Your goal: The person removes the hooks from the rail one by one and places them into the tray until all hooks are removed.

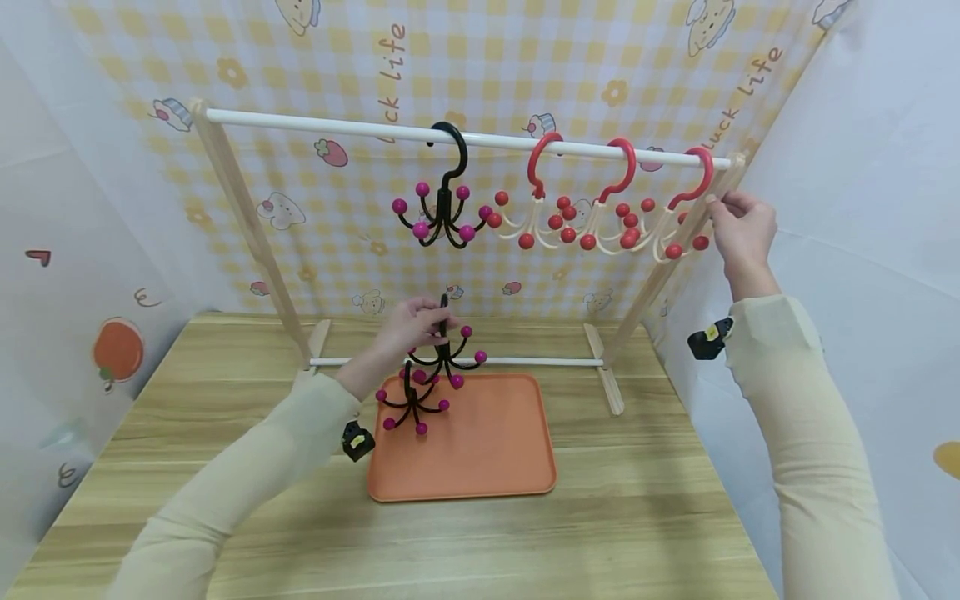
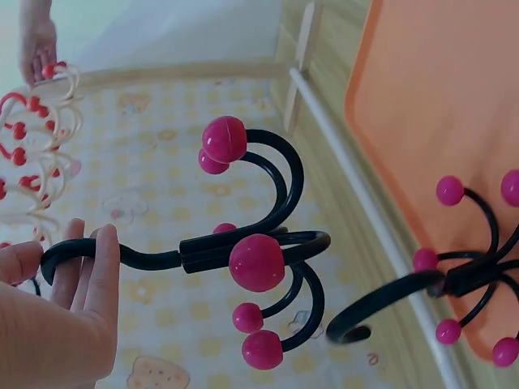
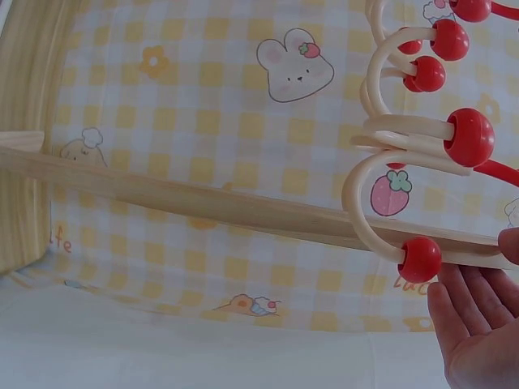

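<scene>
My left hand (image 1: 422, 327) holds a black octopus-style hook hanger (image 2: 235, 243) with magenta ball tips by its curved hook, in the air above the tray's far side. Fingers and thumb wrap that hook in the left wrist view. A second black hanger (image 1: 412, 400) sits at the left of the orange tray (image 1: 480, 467). High on the right, my right hand (image 1: 744, 229) grips the wooden post (image 3: 243, 207) of the rack, thumb on one side and fingers on the other. Beside it hangs a cream hanger (image 1: 663, 221) with a red hook and red balls.
The rack's white top rod (image 1: 330, 127) carries another black hanger (image 1: 444, 204) and two more red-hooked hangers, one (image 1: 534, 208) left of the other (image 1: 600, 212). A lower white rod (image 1: 525, 362) runs behind the tray. Wooden table (image 1: 600, 517) lies beneath; patterned cloth hangs behind.
</scene>
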`<action>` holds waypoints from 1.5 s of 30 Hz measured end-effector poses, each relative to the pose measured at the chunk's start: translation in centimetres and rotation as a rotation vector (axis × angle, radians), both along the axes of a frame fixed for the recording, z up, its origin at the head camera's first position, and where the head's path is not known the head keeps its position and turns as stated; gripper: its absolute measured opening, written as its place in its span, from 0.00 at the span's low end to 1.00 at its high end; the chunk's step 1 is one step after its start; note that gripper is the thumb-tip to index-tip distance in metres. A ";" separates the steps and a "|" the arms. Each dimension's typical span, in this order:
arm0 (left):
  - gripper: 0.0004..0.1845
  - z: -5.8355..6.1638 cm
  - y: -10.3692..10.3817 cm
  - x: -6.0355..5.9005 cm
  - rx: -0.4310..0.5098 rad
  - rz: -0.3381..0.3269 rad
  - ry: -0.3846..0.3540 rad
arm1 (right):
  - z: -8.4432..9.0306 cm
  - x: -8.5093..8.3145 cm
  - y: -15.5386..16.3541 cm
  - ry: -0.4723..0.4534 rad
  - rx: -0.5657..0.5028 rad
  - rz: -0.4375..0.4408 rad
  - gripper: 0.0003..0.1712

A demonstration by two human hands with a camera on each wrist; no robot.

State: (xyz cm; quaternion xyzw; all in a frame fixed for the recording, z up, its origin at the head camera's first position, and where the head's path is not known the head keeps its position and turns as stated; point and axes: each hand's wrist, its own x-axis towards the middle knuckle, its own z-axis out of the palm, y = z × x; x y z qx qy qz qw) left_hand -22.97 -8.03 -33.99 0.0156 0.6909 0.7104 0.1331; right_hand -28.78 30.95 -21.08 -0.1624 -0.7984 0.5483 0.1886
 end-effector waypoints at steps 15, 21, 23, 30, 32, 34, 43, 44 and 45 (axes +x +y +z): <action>0.13 -3.6 2.4 0.9 -0.028 -0.099 0.024 | -0.3 -0.1 0.1 0.006 0.029 -0.004 0.27; 0.12 -5.1 3.1 1.3 -0.025 -0.082 -0.014 | -0.3 -0.2 0.1 0.004 0.029 -0.009 0.27; 0.12 -5.6 3.2 1.4 -0.039 -0.083 -0.024 | -0.3 -0.2 0.2 0.003 0.031 -0.010 0.27; 0.11 -7.4 3.6 1.4 -0.069 -0.090 -0.036 | -0.3 -0.1 0.2 0.007 0.028 -0.004 0.27; 0.11 -7.9 3.8 1.4 -0.071 -0.092 -0.035 | -0.3 -0.1 0.2 0.008 0.026 -0.001 0.27; 0.10 -8.4 4.0 1.3 -0.064 -0.089 -0.035 | -0.2 -0.1 0.2 0.010 0.020 0.000 0.27; 0.08 -10.0 4.4 1.5 -0.066 -0.074 -0.014 | -0.2 -0.2 0.2 0.006 0.022 0.001 0.27; 0.08 -10.2 4.4 1.5 -0.071 -0.076 -0.009 | -0.2 -0.2 0.2 0.007 0.016 0.002 0.27; 0.09 -10.3 4.4 1.5 -0.074 -0.073 -0.012 | -0.2 -0.2 0.2 0.006 0.016 0.002 0.27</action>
